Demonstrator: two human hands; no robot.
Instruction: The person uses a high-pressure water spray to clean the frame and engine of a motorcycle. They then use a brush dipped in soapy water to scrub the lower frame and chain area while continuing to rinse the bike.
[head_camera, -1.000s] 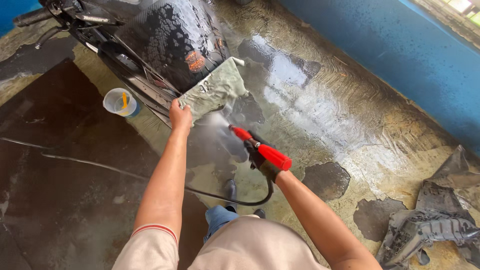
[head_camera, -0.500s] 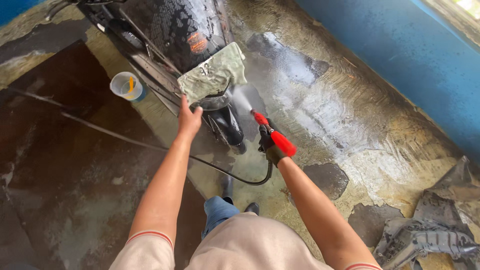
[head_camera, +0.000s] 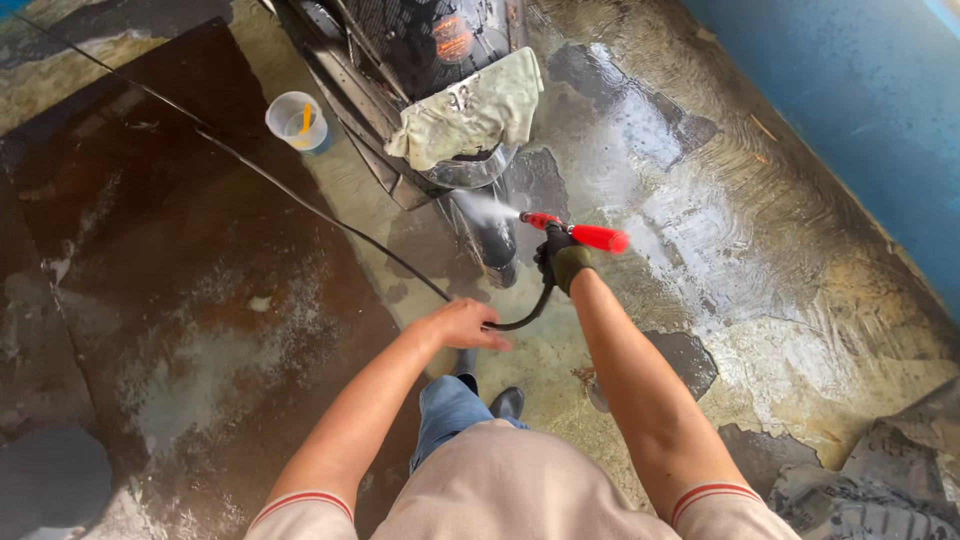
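Observation:
My right hand, in a dark glove, grips a red spray gun whose nozzle throws water at the rear wheel and fender of a black motorcycle. A pale green cloth lies draped over the bike's tail. My left hand hangs empty and blurred above the wet floor, fingers loosely apart, close to the black hose that runs to the gun.
A clear plastic cup with something orange inside stands left of the motorcycle. Wet, patchy concrete floor all around. A blue wall rises at the right. Grey rubber mats lie at the lower right. My feet stand below the hose.
My left hand let go of the cloth on the bike and dropped back toward my body. The spray gun swung left, aimed at the rear wheel.

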